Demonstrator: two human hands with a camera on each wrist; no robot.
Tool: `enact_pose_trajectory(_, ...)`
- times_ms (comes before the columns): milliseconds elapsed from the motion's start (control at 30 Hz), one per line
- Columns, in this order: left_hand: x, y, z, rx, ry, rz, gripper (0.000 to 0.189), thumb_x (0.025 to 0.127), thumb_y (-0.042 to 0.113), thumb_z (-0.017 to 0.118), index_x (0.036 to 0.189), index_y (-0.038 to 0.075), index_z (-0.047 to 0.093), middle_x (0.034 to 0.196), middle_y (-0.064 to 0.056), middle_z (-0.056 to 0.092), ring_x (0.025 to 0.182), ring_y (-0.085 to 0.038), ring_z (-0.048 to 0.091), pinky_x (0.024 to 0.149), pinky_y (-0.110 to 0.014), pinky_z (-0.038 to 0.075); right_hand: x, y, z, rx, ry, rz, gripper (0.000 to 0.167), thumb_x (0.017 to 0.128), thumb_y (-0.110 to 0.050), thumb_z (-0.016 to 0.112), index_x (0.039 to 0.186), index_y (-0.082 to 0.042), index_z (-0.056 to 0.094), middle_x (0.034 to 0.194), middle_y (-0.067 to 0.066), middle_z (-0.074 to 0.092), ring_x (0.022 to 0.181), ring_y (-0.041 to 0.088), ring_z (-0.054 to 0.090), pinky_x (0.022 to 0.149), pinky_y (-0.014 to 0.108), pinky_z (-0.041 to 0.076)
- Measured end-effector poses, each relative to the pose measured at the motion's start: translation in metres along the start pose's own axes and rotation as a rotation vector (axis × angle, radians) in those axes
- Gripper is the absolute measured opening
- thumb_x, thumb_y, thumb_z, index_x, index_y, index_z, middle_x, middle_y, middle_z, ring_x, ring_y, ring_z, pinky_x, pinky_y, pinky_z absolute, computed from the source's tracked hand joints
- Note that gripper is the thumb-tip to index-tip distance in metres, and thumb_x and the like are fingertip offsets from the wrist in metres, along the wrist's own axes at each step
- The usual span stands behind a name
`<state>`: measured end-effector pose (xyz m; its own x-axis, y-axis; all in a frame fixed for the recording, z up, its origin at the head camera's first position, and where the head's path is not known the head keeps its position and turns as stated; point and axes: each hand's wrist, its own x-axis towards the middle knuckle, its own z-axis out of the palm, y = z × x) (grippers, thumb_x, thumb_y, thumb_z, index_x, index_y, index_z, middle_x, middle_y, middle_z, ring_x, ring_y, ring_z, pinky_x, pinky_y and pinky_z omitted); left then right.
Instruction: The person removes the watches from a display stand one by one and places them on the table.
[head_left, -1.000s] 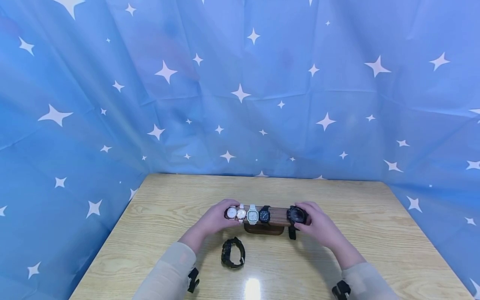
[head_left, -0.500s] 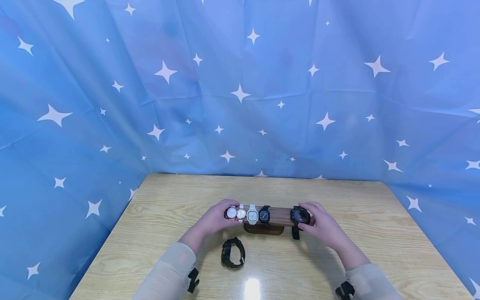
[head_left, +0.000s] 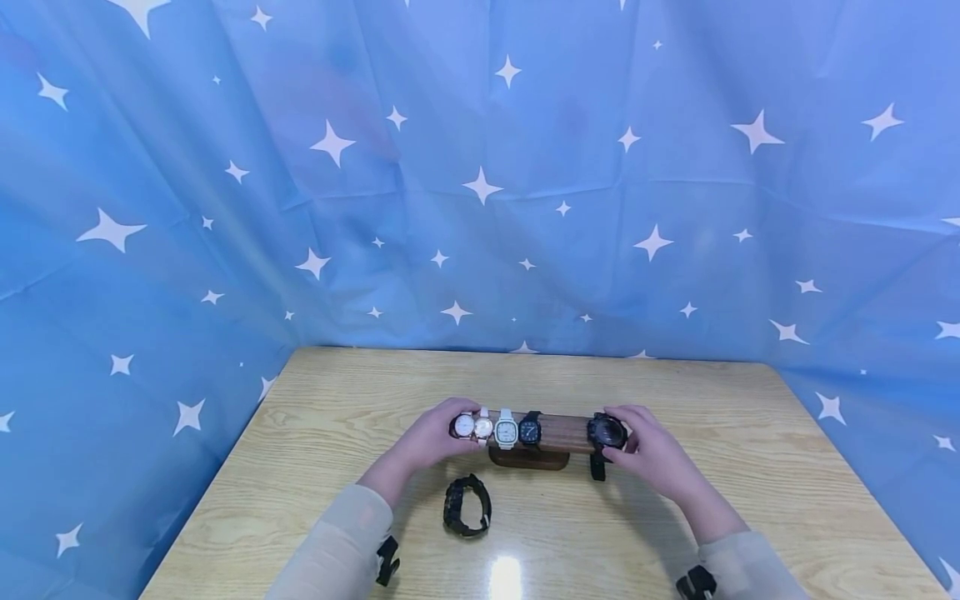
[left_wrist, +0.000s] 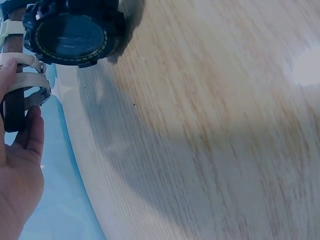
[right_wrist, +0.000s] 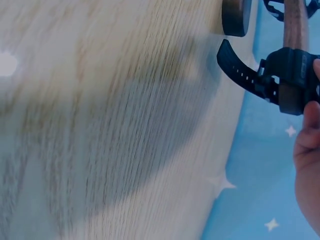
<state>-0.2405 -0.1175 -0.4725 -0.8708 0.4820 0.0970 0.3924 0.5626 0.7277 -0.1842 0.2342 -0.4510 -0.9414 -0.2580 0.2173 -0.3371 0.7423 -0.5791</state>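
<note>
A wooden watch stand's bar point(head_left: 564, 433) sits above an oval base point(head_left: 528, 460). My left hand point(head_left: 429, 435) grips the bar's left end beside two small white-faced watches point(head_left: 474, 427). My right hand point(head_left: 654, 454) holds a large round black watch point(head_left: 607, 432) between thumb and fingers at the right end. In the right wrist view that watch point(right_wrist: 272, 75) is around the bar, its strap end hanging loose, and the bar's tip shows just past it. A white square watch point(head_left: 506, 432) and a black square watch point(head_left: 529, 430) sit mid-bar.
Another black watch point(head_left: 467, 507), strap looped, lies on the wooden table point(head_left: 360, 392) in front of the stand, near my left forearm. Behind the table hangs a blue star-patterned curtain point(head_left: 540, 250). A bright reflection shows near the front.
My right hand has slid the large black watch rightward along the bar to its end. The left hand and the other watches stay where they were.
</note>
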Motion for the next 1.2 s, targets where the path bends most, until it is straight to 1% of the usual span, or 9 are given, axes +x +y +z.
enact_pose_trajectory(167,-0.0001,0.0003,-0.0005,0.015,0.0,0.003,0.059,0.077,0.029,0.078,0.128,0.015,0.054,0.129,0.001,0.052,0.111,-0.018,0.053,0.094,-0.036,0.043,-0.0003,0.0016,-0.0001,0.006,-0.003,0.002,0.058,0.08,-0.012,0.074,0.131,-0.001,0.049,0.129,0.017,0.045,0.066,0.006,0.048,0.053,0.024,0.044)
enact_pose_trajectory(333,-0.0004,0.0014,-0.0011,0.023,-0.002,0.004,0.058,0.077,0.03,0.078,0.128,0.016,0.054,0.13,0.0,0.052,0.111,-0.018,0.053,0.094,-0.036,0.043,-0.0009,0.0017,0.0006,0.023,0.007,0.002,0.063,0.078,-0.013,0.076,0.132,0.002,0.047,0.128,0.019,0.044,0.067,0.007,0.049,0.056,0.024,0.045)
enact_pose_trajectory(567,-0.0009,0.0028,-0.002,0.02,-0.01,-0.008,0.058,0.077,0.029,0.078,0.128,0.016,0.054,0.131,0.0,0.052,0.112,-0.019,0.052,0.095,-0.036,0.043,0.0004,0.0028,0.0024,0.072,-0.003,0.033,0.068,0.079,-0.017,0.077,0.134,0.004,0.043,0.129,0.024,0.04,0.071,0.009,0.05,0.059,0.024,0.047)
enact_pose_trajectory(833,0.0003,0.0018,-0.0019,0.012,-0.002,0.001,0.058,0.077,0.027,0.078,0.128,0.016,0.054,0.131,0.0,0.052,0.114,-0.019,0.051,0.097,-0.036,0.041,0.0009,0.0061,0.0021,0.092,-0.014,0.044,0.07,0.077,-0.017,0.078,0.134,0.005,0.043,0.127,0.023,0.041,0.073,0.011,0.052,0.06,0.024,0.048)
enact_pose_trajectory(1000,-0.0004,0.0017,-0.0016,0.011,-0.007,-0.002,0.058,0.077,0.029,0.078,0.128,0.017,0.054,0.131,0.0,0.051,0.113,-0.019,0.052,0.096,-0.036,0.042,0.0001,0.0071,0.0024,0.099,-0.024,0.077,0.07,0.077,-0.016,0.078,0.134,0.005,0.042,0.126,0.023,0.041,0.076,0.015,0.052,0.06,0.024,0.048)
enact_pose_trajectory(1100,-0.0007,0.0014,-0.0015,0.01,-0.008,-0.005,0.058,0.077,0.03,0.077,0.129,0.017,0.053,0.131,0.0,0.051,0.112,-0.019,0.052,0.095,-0.036,0.042,-0.0005,0.0076,0.0021,0.101,-0.027,0.109,0.07,0.076,-0.015,0.078,0.134,0.004,0.043,0.121,0.023,0.043,0.077,0.017,0.051,0.06,0.024,0.048)
enact_pose_trajectory(1200,-0.0005,0.0011,-0.0016,0.015,-0.008,-0.004,0.058,0.077,0.03,0.077,0.129,0.017,0.053,0.131,0.0,0.051,0.113,-0.019,0.052,0.095,-0.036,0.043,-0.0013,0.0081,0.001,0.097,-0.024,0.118,0.07,0.076,-0.017,0.078,0.133,0.005,0.044,0.114,0.023,0.044,0.078,0.018,0.05,0.06,0.025,0.046)
